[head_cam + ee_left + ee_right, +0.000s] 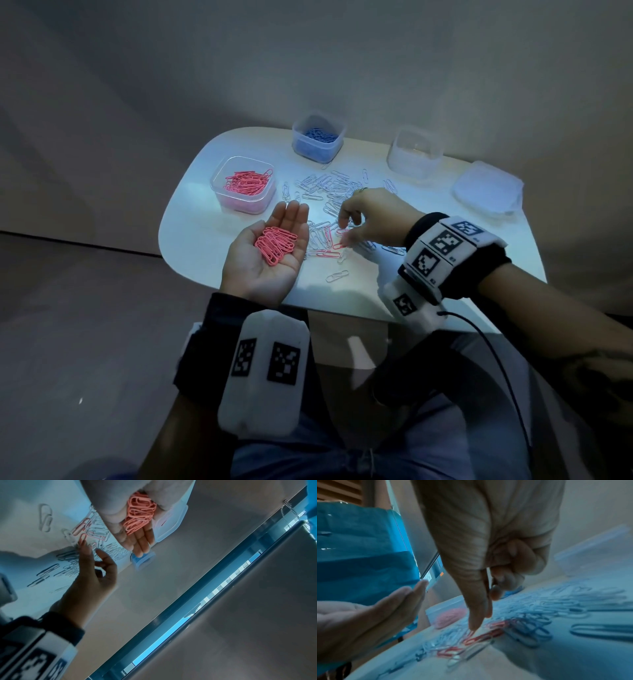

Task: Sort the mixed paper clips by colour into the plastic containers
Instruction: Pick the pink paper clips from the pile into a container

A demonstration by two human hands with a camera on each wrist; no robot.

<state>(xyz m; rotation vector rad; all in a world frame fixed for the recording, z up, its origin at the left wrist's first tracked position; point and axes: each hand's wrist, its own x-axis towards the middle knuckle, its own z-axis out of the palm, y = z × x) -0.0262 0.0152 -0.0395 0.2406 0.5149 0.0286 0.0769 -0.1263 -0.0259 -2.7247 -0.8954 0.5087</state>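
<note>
Three plastic containers stand on the white surface point(212, 246); the one at the left point(244, 184) holds pink clips, the one at the far middle point(318, 137) holds blue clips, and the clear one at the far right point(415, 152) shows no clips that I can make out; a flat lid point(486, 192) lies further right, near the edge. Between them a loose heap of white clips point(329, 192) spreads over the middle of the surface, with a few red clips point(337, 245) mixed in at its near end; one white clip point(337, 275) lies alone, nearer the person.

The left hand point(270, 250) is turned palm up above the near left part of the surface, fingers point(294, 214) straight and together, pointing toward the pink container; a pile of pink clips point(275, 244) rests on the palm, carried rather than gripped; the left wrist view shows the same pile point(139, 512) lying across the flat palm.

The right hand point(370, 219) reaches down over the near end of the heap, just beside the left palm; its thumb and forefinger point down at the red clips point(481, 635), the fingertip point(473, 626) at or just above them, while the other fingers curl into the palm; whether it already pinches a clip I cannot tell.
</note>
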